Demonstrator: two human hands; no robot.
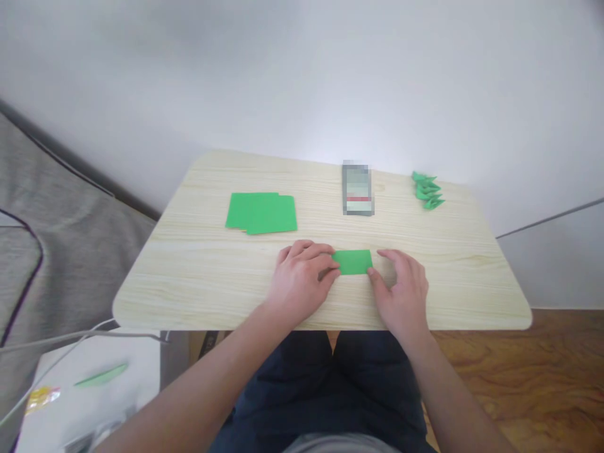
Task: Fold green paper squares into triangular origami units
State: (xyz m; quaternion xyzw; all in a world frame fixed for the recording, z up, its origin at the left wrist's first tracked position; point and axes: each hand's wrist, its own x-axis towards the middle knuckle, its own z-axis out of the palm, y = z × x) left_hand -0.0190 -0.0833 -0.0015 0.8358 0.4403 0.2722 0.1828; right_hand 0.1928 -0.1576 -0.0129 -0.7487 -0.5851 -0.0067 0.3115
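A small green rectangle of paper point(355, 262), apparently folded, lies flat on the light wood-grain table in front of me. My left hand point(304, 274) closes over its left end, with fingers and thumb pressing there and hiding that edge. At the lower right corner, the thumb of my right hand point(402, 286) touches the paper. The right index finger is spread away from that thumb near the upper right corner, and nothing shows between them.
Green paper sheets point(264, 212) lie overlapping at the left of the table point(189, 277). A phone point(357, 190), its screen blurred, lies at the back. Several folded green paper pieces point(427, 190) form a row at the back right. Cables point(85, 338) hang at the left.
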